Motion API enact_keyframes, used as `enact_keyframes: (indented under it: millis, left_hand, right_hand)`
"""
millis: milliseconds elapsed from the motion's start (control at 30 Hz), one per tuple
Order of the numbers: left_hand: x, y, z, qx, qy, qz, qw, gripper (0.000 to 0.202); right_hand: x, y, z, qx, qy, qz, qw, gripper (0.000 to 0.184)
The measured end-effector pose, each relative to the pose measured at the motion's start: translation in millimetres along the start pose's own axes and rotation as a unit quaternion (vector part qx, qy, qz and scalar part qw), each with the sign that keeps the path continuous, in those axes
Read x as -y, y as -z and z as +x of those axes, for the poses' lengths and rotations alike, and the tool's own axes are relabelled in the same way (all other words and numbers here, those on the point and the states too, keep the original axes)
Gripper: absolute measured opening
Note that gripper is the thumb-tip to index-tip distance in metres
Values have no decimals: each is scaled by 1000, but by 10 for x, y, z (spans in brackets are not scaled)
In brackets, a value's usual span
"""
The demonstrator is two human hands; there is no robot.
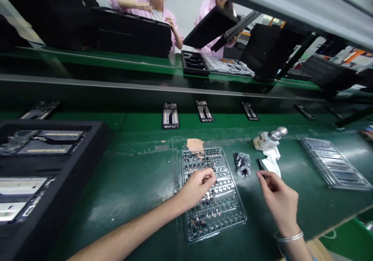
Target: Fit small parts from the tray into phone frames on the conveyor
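Parts tray (230,204) under left hand (198,185), fingertips pressed together; can't tell right hand's (281,200) grip. Dragging wrist could scatter small parts (196,224).

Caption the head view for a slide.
Left hand over a clear tray of small parts, right hand beside it, open phone units on the bench beyond.

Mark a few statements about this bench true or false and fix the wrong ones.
1. The left hand is over the clear tray of small parts. True.
2. The bracelet is on the left wrist. False: it is on the right wrist.
3. The white bottle is left of the clear tray. False: it is to the right.
4. A person in pink is across the bench. True.
5. The black tray at far left is empty. False: it holds opened devices.
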State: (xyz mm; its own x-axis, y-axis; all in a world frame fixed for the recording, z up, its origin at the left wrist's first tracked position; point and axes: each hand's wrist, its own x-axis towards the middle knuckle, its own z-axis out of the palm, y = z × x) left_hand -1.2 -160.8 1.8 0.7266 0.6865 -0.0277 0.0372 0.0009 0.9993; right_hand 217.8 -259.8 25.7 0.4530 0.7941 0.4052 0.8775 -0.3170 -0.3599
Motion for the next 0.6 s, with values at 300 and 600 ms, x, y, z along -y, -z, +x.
enact_keyframes:
  millis: [300, 600]
  left_hand:
    - [30, -5, 7, 3, 21, -58, 998, 21]
    - [-99, 5, -14, -25, 6, -94, 995, 19]
  right_hand:
    - [-162, -343, -17, 50, 149, -135, 978, 19]
    - [23, -272, -36, 50, 136, -62, 987, 24]
